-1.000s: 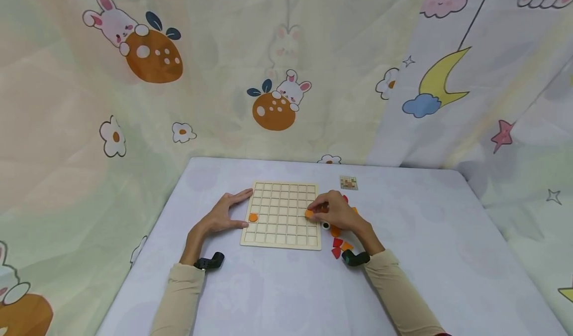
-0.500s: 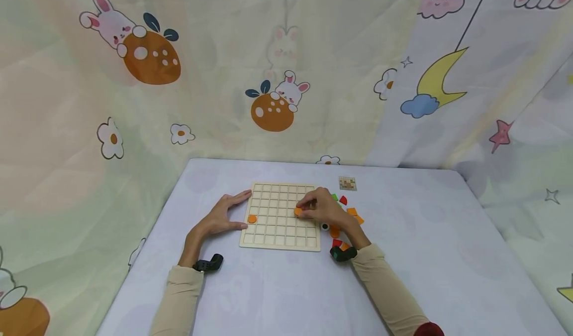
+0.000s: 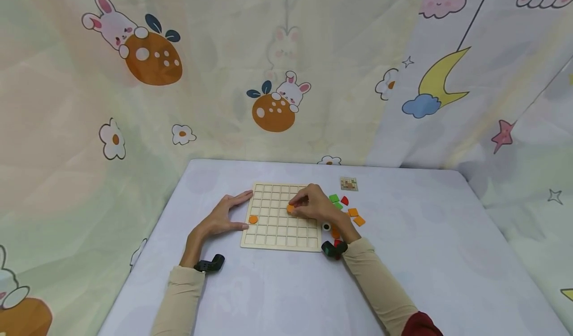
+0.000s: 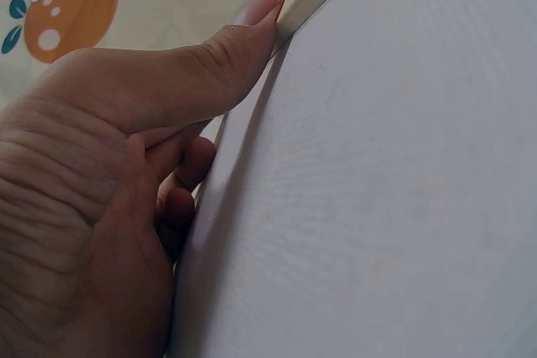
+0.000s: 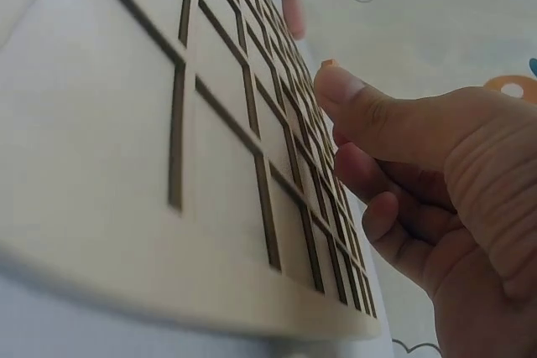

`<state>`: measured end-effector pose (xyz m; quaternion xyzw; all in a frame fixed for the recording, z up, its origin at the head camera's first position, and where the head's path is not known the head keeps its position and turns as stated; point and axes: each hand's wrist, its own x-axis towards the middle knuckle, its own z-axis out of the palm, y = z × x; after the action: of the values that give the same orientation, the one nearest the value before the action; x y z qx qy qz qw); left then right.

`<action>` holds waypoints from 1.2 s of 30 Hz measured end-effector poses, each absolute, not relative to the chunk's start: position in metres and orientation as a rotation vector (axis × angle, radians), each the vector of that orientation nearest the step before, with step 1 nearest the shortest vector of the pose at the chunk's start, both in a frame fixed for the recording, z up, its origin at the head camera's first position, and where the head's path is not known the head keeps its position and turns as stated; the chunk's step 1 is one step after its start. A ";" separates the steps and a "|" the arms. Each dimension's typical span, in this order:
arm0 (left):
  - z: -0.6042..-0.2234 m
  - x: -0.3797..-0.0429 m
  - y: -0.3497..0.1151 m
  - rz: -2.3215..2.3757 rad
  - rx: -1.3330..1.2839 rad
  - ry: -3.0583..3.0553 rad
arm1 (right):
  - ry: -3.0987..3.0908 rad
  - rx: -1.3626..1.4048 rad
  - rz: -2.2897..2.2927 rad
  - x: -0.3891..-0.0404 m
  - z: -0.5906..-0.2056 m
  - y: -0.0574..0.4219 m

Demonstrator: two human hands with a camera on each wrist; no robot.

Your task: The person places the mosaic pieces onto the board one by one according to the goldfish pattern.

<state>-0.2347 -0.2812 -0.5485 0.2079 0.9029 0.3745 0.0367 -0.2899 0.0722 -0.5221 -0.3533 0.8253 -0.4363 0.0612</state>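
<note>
A pale wooden grid board (image 3: 268, 241) lies flat on the table. My left hand (image 3: 218, 213) rests at its left side, thumb and fingers spread, their tips at the edge; in the left wrist view the thumb (image 4: 193, 73) touches the board's rim. Over the upper right part of the board, my right hand (image 3: 315, 205) pinches an orange disc (image 3: 290, 209) between thumb and fingers. Only a sliver of that disc (image 5: 327, 63) shows past the thumb in the right wrist view. Another orange disc (image 3: 253, 219) sits in a cell of the left column.
Right of the board lie green pieces (image 3: 334, 198), a red piece (image 3: 344, 201), orange squares (image 3: 353, 212) and a black-and-white round piece (image 3: 326, 226). More orange and red pieces are partly behind the right wrist. A small patterned card (image 3: 349, 183) lies farther back.
My right hand has moved left, from the board's right edge farther in over the grid, carrying the orange disc. The green pieces have come into view. My left hand stays put.
</note>
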 end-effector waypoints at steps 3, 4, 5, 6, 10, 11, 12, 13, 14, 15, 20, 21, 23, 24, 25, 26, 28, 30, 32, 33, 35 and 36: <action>-0.549 -0.235 -0.281 1.139 0.629 2.776 | 2.484 -1.053 -1.315 -0.291 -0.520 0.066; -0.549 -0.235 -0.281 1.137 0.628 2.775 | 2.478 -1.049 -1.312 -0.291 -0.519 0.063; -0.549 -0.236 -0.281 1.136 0.626 2.774 | 2.475 -1.047 -1.307 -0.292 -0.519 0.061; -0.549 -0.236 -0.281 1.135 0.623 2.771 | 2.474 -1.047 -1.303 -0.292 -0.519 0.059; -0.549 -0.237 -0.282 1.139 0.615 2.763 | 2.485 -1.077 -1.285 -0.295 -0.519 0.050; -0.549 -0.237 -0.282 1.144 0.617 2.760 | 2.491 -1.085 -1.281 -0.295 -0.519 0.048; -0.549 -0.237 -0.282 1.146 0.618 2.759 | 2.498 -1.095 -1.276 -0.295 -0.519 0.046; -0.549 -0.238 -0.282 1.150 0.622 2.757 | 2.502 -1.100 -1.273 -0.296 -0.519 0.044; -0.549 -0.238 -0.282 1.154 0.623 2.755 | 2.506 -1.101 -1.271 -0.296 -0.519 0.042; -0.548 -0.238 -0.281 1.155 0.623 2.754 | 2.507 -1.101 -1.270 -0.297 -0.518 0.040; -0.547 -0.237 -0.282 1.159 0.613 2.749 | 2.501 -1.101 -1.268 -0.300 -0.518 0.029; -0.547 -0.237 -0.282 1.161 0.611 2.746 | 2.497 -1.111 -1.267 -0.301 -0.518 0.027; -0.547 -0.237 -0.282 1.165 0.609 2.744 | 2.489 -1.126 -1.262 -0.302 -0.517 0.023; -0.547 -0.237 -0.282 1.161 0.607 2.747 | 2.486 -1.131 -1.257 -0.303 -0.517 0.021; -0.547 -0.237 -0.282 1.159 0.607 2.750 | 2.483 -1.133 -1.251 -0.303 -0.517 0.019; -0.548 -0.238 -0.283 1.153 0.610 2.756 | 2.480 -1.132 -1.245 -0.304 -0.516 0.016; -0.548 -0.238 -0.283 1.151 0.613 2.758 | 2.472 -1.121 -1.239 -0.305 -0.515 0.012; -0.548 -0.238 -0.283 1.148 0.617 2.757 | 2.472 -1.124 -1.230 -0.306 -0.513 0.007; -0.548 -0.238 -0.282 1.152 0.621 2.753 | 2.467 -1.129 -1.223 -0.307 -0.511 0.002; -0.547 -0.237 -0.282 1.157 0.618 2.747 | 2.467 -1.137 -1.219 -0.308 -0.510 0.000; -0.547 -0.237 -0.282 1.159 0.620 2.746 | 2.470 -1.149 -1.205 -0.309 -0.510 -0.005; -0.548 -0.236 -0.282 1.161 0.619 2.746 | 2.465 -1.147 -1.204 -0.310 -0.510 -0.007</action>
<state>-0.2364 -0.2821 -0.5476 0.2030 0.9007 0.3810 0.0484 -0.3095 -0.0072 -0.5097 -0.3843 0.8261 -0.4035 0.0839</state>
